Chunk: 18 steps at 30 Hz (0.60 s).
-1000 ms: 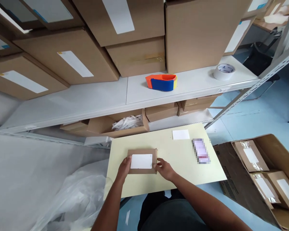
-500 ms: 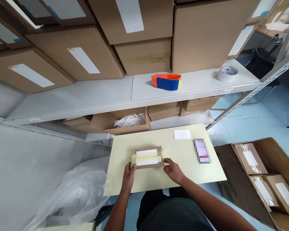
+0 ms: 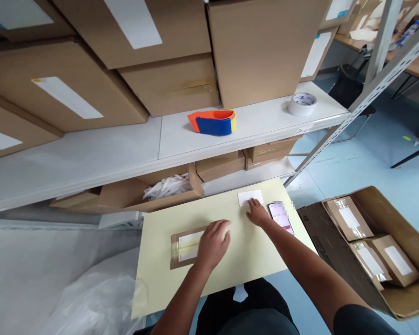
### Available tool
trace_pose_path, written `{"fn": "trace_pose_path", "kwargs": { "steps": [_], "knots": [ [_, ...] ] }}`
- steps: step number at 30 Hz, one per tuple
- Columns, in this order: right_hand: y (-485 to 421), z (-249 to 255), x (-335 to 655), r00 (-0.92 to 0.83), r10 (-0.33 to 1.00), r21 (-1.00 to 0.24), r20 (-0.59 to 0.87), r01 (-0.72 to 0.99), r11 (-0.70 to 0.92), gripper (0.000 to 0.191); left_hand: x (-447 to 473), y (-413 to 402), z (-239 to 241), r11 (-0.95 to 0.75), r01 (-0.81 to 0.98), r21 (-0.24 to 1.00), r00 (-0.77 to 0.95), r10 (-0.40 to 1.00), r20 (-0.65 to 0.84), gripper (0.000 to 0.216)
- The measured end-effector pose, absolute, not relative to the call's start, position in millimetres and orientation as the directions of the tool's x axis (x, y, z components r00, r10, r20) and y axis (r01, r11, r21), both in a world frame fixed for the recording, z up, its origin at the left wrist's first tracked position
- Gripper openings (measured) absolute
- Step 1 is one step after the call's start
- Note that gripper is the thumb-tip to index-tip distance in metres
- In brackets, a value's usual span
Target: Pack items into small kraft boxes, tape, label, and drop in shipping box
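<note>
A small flat brown package (image 3: 183, 245) with a white label and clear tape lies on the pale yellow board (image 3: 230, 260) in front of me. My left hand (image 3: 213, 243) rests flat on its right end, fingers spread. My right hand (image 3: 257, 213) reaches forward to a white label sheet (image 3: 248, 196) near the board's far edge, fingertips touching it, nothing gripped. A phone (image 3: 281, 217) lies just right of that hand.
An open carton (image 3: 370, 251) with several labelled packages stands on the floor at right. A white shelf (image 3: 125, 149) ahead carries big cardboard boxes, an orange-blue tape dispenser (image 3: 212, 123) and a tape roll (image 3: 302, 103). Clear plastic (image 3: 91, 298) lies lower left.
The package was turned over, showing its taped side. My left hand moved onto the package's right end, and my right hand left the package and reached forward to the white sheet.
</note>
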State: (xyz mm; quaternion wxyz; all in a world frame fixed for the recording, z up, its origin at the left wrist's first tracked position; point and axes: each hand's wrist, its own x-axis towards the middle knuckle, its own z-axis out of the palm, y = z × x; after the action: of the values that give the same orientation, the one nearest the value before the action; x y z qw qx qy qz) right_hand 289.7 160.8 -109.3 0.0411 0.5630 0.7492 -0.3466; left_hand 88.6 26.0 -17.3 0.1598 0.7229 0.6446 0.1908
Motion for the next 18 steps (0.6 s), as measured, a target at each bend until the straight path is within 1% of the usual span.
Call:
{"fn": "trace_pose_path", "kwargs": {
  "steps": [3,4,6,8,12,14,16,18],
  "knots": [
    [150,-129,293,-0.414,0.824,-0.507,-0.386,0.842,0.185,0.067,134,78,-45,-0.221,0.926,0.305,0.265,0.958,-0.111,0.042],
    [144,-134,295,-0.422,0.836,-0.534,-0.351,0.823,0.192,0.066,145,92,-56,-0.229,0.944,0.239,0.274,0.946,-0.175,0.043],
    [134,-140,300,-0.432,0.854,-0.611,-0.290,0.770,0.182,0.063,161,116,-77,-0.224,0.963,0.150,0.256,0.932,-0.257,0.042],
    [125,-142,307,-0.399,0.887,-0.688,-0.233,0.712,0.139,0.057,169,130,-95,-0.192,0.975,0.109,0.216,0.932,-0.290,0.039],
    [106,-141,324,-0.196,0.968,-0.787,-0.154,0.617,-0.001,0.045,175,138,-112,-0.145,0.987,0.073,0.161,0.930,-0.330,0.036],
    [96,-142,330,-0.108,0.976,-0.832,-0.191,0.546,-0.102,0.042,176,138,-111,-0.142,0.987,0.073,0.159,0.919,-0.361,0.035],
    [89,-143,332,-0.045,0.958,-0.854,-0.284,0.465,-0.232,0.042,175,139,-107,-0.134,0.987,0.084,0.156,0.902,-0.402,0.032],
    [86,-144,330,-0.011,0.924,-0.850,-0.383,0.394,-0.348,0.044,172,142,-101,-0.108,0.990,0.095,0.139,0.889,-0.436,0.028]
  ]
}}
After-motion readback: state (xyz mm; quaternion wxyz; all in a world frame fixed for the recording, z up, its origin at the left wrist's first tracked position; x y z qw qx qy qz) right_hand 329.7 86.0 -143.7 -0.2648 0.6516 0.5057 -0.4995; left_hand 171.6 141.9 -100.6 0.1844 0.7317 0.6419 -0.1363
